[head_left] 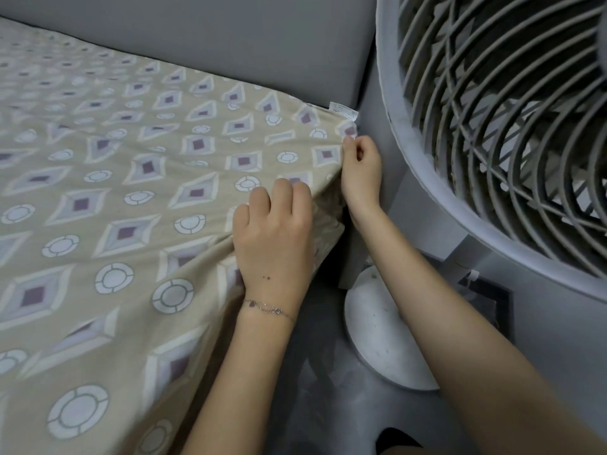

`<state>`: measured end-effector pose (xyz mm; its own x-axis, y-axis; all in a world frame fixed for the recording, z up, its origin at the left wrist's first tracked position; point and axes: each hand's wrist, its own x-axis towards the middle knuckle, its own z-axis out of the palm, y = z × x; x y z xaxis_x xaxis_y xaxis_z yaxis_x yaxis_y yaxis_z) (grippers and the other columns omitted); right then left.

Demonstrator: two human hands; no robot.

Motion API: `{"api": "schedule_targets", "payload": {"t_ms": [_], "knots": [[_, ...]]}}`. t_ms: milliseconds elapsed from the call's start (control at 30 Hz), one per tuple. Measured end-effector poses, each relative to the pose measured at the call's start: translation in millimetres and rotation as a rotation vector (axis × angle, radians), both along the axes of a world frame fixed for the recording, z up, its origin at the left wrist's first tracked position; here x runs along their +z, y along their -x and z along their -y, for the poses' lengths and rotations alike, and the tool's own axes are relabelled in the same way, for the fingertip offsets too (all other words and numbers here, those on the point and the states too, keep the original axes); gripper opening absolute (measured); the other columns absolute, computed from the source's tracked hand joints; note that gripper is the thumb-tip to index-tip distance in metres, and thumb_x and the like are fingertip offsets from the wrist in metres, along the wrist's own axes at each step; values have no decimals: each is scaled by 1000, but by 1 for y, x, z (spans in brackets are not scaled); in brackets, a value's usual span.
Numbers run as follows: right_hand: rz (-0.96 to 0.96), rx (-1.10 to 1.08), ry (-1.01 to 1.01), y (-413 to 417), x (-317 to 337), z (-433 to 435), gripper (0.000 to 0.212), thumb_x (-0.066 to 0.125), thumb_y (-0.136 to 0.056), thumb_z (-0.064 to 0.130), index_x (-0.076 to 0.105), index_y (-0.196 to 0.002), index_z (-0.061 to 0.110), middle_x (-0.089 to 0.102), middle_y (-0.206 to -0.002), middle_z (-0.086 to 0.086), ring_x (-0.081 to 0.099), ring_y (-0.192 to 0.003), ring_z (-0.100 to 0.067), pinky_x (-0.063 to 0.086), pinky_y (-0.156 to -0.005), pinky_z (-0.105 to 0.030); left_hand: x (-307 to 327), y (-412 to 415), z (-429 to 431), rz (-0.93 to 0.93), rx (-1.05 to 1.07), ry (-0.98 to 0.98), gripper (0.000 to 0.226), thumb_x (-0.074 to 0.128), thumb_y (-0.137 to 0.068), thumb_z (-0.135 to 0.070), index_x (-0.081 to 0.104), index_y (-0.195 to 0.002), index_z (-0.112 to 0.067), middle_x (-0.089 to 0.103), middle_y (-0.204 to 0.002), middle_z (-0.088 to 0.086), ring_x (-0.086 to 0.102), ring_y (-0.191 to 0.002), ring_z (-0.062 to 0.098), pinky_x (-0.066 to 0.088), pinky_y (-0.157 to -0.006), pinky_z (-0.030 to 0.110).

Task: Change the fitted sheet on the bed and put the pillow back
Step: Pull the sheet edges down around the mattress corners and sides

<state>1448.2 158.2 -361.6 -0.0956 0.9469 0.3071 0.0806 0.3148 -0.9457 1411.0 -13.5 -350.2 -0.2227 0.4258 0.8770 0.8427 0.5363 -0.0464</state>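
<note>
My right hand [361, 172] pinches the patterned fitted sheet [131, 192] at its corner, beside the grey headboard [230, 50]; my left hand [274, 238] clutches a fold just nearer me. The sheet lies spread flat; a fan [492, 126] stands alongside.

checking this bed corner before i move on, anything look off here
The fitted sheet is bunched at the corner, where the left hand and right hand grip it, and a white label sticks out there, exposed.

L hand [274, 231] curled knuckles-up, R hand [361, 172] pinching just ahead.
</note>
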Motion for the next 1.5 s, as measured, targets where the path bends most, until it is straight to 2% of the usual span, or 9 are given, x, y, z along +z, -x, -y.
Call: {"api": "schedule_targets", "payload": {"t_ms": [67,233,433,600,733,1033,1233,1400,1500], "knots": [[-42,60,83,-3,-1,10,25,48,-100,28,55,-115,9,61,-114,-8,57,-106,-21,44,-98,-37,-4,-5,5,3,34,-13,17,59,-86,-4,56,-74,-16,47,-69,2,42,-62,23,25,-60,32],[-119,400,92,-9,-8,38,57,38,-105,28,13,-156,17,16,-161,4,15,-147,-6,15,-121,-30,-20,-14,17,-96,44,72,25,51,-94,-4,70,-103,-17,63,-87,1,55,-74,22,40,-71,35],[-109,357,227,-2,-5,-15,52,40,-101,44,37,-148,22,43,-139,12,44,-121,4,29,-115,-26,-12,-20,26,55,-142,161,37,43,-91,3,64,-120,-6,65,-117,12,63,-103,31,48,-93,40],[16,350,165,-4,-1,-8,60,34,-100,47,22,-154,22,25,-156,9,26,-138,-1,14,-121,-29,17,-10,58,217,-12,223,12,53,-89,-11,64,-95,-10,64,-96,7,61,-90,31,47,-84,44],[9,308,58,-22,-24,50,53,37,-106,29,17,-155,20,12,-162,4,13,-147,-5,13,-117,-19,4,-1,86,185,76,339,29,46,-100,-24,62,-119,-10,64,-119,12,61,-109,34,46,-86,44],[-78,247,602,-22,-106,144,66,69,-79,57,49,-124,14,57,-127,-5,59,-113,-17,47,-103,-40,3,-26,129,17,-49,480,55,11,-103,-5,57,-134,-6,59,-134,14,57,-122,35,48,-100,46],[-172,339,640,-22,-117,168,12,59,-97,31,67,-95,22,71,-99,0,67,-100,-18,52,-95,-39,5,-28,211,123,217,462,40,53,-97,-13,51,-137,-9,54,-138,15,50,-126,40,39,-103,53],[-152,220,683,-28,-124,179,28,59,-96,36,61,-77,15,65,-76,2,61,-74,-10,52,-74,-25,-24,-16,223,-61,336,467,44,62,-95,-20,53,-137,-13,58,-134,13,57,-121,35,48,-94,47],[-188,229,751,-30,-131,191,27,51,-99,40,65,-96,17,70,-98,-2,66,-93,-19,53,-93,-41,-30,-10,217,-192,287,372,39,64,-94,-16,60,-132,-17,62,-131,8,61,-119,29,52,-91,42]]}}
